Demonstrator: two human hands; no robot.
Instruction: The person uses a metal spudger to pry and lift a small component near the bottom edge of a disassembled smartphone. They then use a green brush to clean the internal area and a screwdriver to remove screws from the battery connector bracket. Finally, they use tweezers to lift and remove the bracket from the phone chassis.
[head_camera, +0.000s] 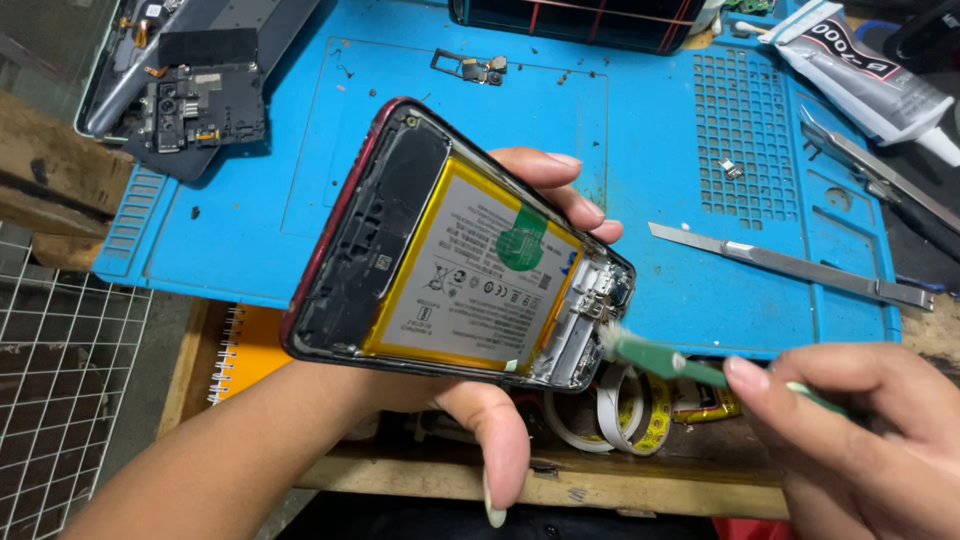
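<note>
From my seat I see my left hand cradling an opened smartphone with a dark red frame and its back cover off. The palm is under it, the thumb curls up over the near edge, and the fingertips wrap over the far edge, so the hand is closed loosely around the body. The phone hangs above the near edge of the blue silicone repair mat, tilted with its lower end toward my right.

My right hand is pinched shut on a slim green-handled brush-like tool, whose pale tip touches the white-and-metal connector area at the phone's lower end, just beside the large yellow-edged grey battery.

I judge the phone to be light and fairly stiff, but fragile where it lies open: the battery is soft-walled and should not be pressed or pierced, and the small board parts at the lower end would bend easily. The frame edges are the safe place to grip, as the left hand does now; the smooth frame could slip, so holding both long sides seems wise. The tool looks light and should need only a fingertip pinch.

On the mat beyond the phone lie a flat steel blade tool, a tube of adhesive and a second dismantled dark phone body.
</note>
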